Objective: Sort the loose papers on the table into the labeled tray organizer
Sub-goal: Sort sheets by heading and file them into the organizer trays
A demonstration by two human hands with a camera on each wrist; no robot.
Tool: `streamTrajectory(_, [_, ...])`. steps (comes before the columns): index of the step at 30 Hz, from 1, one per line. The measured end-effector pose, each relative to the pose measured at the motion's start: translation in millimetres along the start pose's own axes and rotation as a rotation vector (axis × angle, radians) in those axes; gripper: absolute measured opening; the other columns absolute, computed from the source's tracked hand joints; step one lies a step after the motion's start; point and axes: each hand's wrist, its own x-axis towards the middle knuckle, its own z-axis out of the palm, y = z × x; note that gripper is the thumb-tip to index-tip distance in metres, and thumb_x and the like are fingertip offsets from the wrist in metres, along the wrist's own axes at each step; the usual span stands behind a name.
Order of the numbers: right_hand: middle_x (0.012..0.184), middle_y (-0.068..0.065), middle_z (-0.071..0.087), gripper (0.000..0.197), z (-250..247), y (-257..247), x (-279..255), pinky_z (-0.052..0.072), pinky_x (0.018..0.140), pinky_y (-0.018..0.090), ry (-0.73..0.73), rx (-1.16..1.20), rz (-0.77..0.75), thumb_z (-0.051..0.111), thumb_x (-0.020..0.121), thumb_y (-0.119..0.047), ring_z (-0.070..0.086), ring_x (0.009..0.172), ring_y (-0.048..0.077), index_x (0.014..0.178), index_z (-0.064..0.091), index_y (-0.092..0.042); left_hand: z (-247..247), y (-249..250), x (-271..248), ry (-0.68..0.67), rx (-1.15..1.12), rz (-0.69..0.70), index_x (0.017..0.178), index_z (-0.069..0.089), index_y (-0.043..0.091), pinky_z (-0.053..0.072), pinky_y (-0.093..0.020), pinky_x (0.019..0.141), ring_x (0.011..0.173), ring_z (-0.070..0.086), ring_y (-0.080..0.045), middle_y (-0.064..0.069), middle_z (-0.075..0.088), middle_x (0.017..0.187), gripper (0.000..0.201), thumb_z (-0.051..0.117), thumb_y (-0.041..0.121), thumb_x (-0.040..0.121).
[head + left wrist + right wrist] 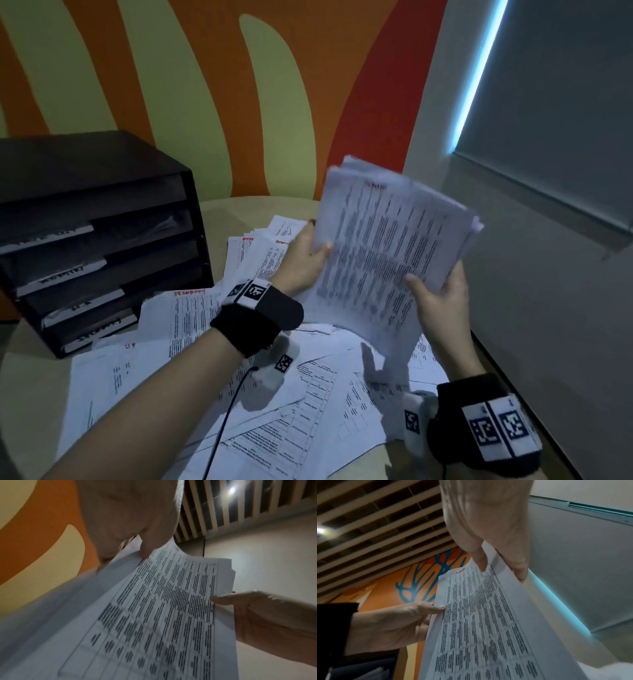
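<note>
A stack of printed sheets (387,253) with a red word at its top is lifted above the table, tilted up to the right. My left hand (305,255) grips its left edge, thumb on the front. My right hand (436,294) holds the lower right edge the same way. The wrist views show the stack (168,608) (481,622) pinched between thumb and fingers of each hand. Many loose papers (212,370) lie spread over the table. The black tray organizer (102,246) with white labels on its tiers stands at the left.
The round beige table (24,359) meets an orange and green painted wall (171,85) behind. A grey wall (548,274) and a window blind with a lit edge lie to the right. A black cable (222,421) runs from my left wrist.
</note>
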Motion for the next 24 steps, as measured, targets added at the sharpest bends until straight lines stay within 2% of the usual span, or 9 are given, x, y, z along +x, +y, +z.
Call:
streamTrajectory(5, [0.079, 0.007, 0.060, 0.008, -10.6, 39.0, 6.5, 0.044, 0.058, 0.026, 0.096, -0.085, 0.285, 0.054, 0.093, 0.000, 0.056, 0.069, 0.022, 0.095, 0.059, -0.005, 8.2, -42.4, -7.2, -0.342, 0.117, -0.229, 0.137, 0.041, 0.011, 0.049, -0.045, 0.098, 0.114, 0.059, -0.022, -0.006, 0.059, 0.125, 0.049, 0.060, 0.023, 0.093])
streamTrajectory(8, [0.073, 0.005, 0.057, 0.013, -34.1, 42.8, 18.9, 0.042, 0.060, 0.026, 0.228, -0.138, 0.280, 0.053, 0.087, 0.005, 0.051, 0.064, 0.018, 0.095, 0.062, 0.000, 6.5, -46.1, 0.3, -0.217, 0.141, -0.304, 0.127, 0.045, 0.008, 0.049, -0.031, 0.087, 0.101, 0.056, -0.017, 0.001, 0.055, 0.106, 0.048, 0.066, 0.030, 0.090])
streamTrajectory(11, [0.079, 0.007, 0.060, 0.019, -66.6, 45.6, 28.0, 0.040, 0.059, 0.025, 0.313, -0.201, 0.326, 0.050, 0.085, 0.010, 0.052, 0.069, 0.019, 0.097, 0.064, 0.003, 5.3, -57.5, 13.9, -0.041, 0.243, -0.381, 0.128, 0.045, 0.008, 0.046, -0.028, 0.080, 0.101, 0.053, -0.021, -0.007, 0.053, 0.111, 0.054, 0.070, 0.033, 0.087])
streamTrajectory(14, [0.092, 0.024, 0.064, 0.021, -95.9, 61.4, 29.9, 0.039, 0.068, 0.030, 0.341, -0.249, 0.437, 0.050, 0.085, 0.013, 0.059, 0.081, 0.031, 0.104, 0.060, 0.014, 12.9, -67.1, 20.4, -0.053, 0.407, -0.442, 0.133, 0.041, 0.004, 0.044, -0.020, 0.065, 0.102, 0.053, -0.025, -0.012, 0.053, 0.121, 0.060, 0.071, 0.028, 0.087])
streamTrajectory(15, [0.094, 0.028, 0.063, 0.022, -102.8, 67.5, 29.6, 0.038, 0.069, 0.033, 0.341, -0.248, 0.490, 0.050, 0.084, 0.013, 0.060, 0.082, 0.036, 0.105, 0.059, 0.015, 17.3, -70.6, 22.0, -0.071, 0.477, -0.435, 0.135, 0.038, 0.002, 0.044, -0.022, 0.068, 0.105, 0.054, -0.028, -0.015, 0.053, 0.124, 0.066, 0.073, 0.029, 0.086])
streamTrajectory(18, [0.082, 0.016, 0.057, 0.028, -117.1, 91.1, 31.6, 0.036, 0.066, 0.037, 0.301, -0.269, 0.587, 0.057, 0.074, 0.008, 0.051, 0.076, 0.026, 0.102, 0.060, 0.014, 33.2, -75.8, 24.4, -0.177, 0.610, -0.452, 0.143, 0.028, -0.001, 0.050, -0.027, 0.067, 0.094, 0.056, -0.029, -0.018, 0.053, 0.123, 0.086, 0.075, 0.036, 0.082])
streamTrajectory(20, [0.076, 0.016, 0.058, 0.034, -127.1, 116.9, 35.8, 0.038, 0.062, 0.040, 0.292, -0.268, 0.611, 0.057, 0.066, 0.002, 0.052, 0.072, 0.025, 0.098, 0.063, 0.009, 46.9, -79.1, 30.5, -0.218, 0.769, -0.480, 0.138, 0.028, -0.002, 0.052, -0.037, 0.080, 0.103, 0.056, -0.032, -0.018, 0.052, 0.122, 0.090, 0.074, 0.046, 0.079])
streamTrajectory(22, [0.077, 0.016, 0.059, 0.026, -127.8, 125.5, 37.8, 0.039, 0.062, 0.041, 0.274, -0.256, 0.637, 0.057, 0.069, 0.004, 0.053, 0.073, 0.026, 0.095, 0.063, 0.005, 57.0, -78.8, 35.3, -0.187, 0.866, -0.551, 0.140, 0.026, -0.003, 0.047, -0.043, 0.095, 0.120, 0.051, -0.036, -0.021, 0.048, 0.132, 0.088, 0.071, 0.045, 0.081])
streamTrajectory(24, [0.080, 0.015, 0.059, 0.018, -121.2, 110.2, 35.3, 0.039, 0.065, 0.040, 0.262, -0.273, 0.655, 0.055, 0.077, 0.009, 0.053, 0.076, 0.026, 0.094, 0.061, 0.007, 63.1, -76.1, 38.9, -0.243, 0.891, -0.624, 0.133, 0.035, -0.005, 0.051, -0.040, 0.090, 0.114, 0.057, -0.034, -0.017, 0.055, 0.120, 0.074, 0.072, 0.035, 0.082])
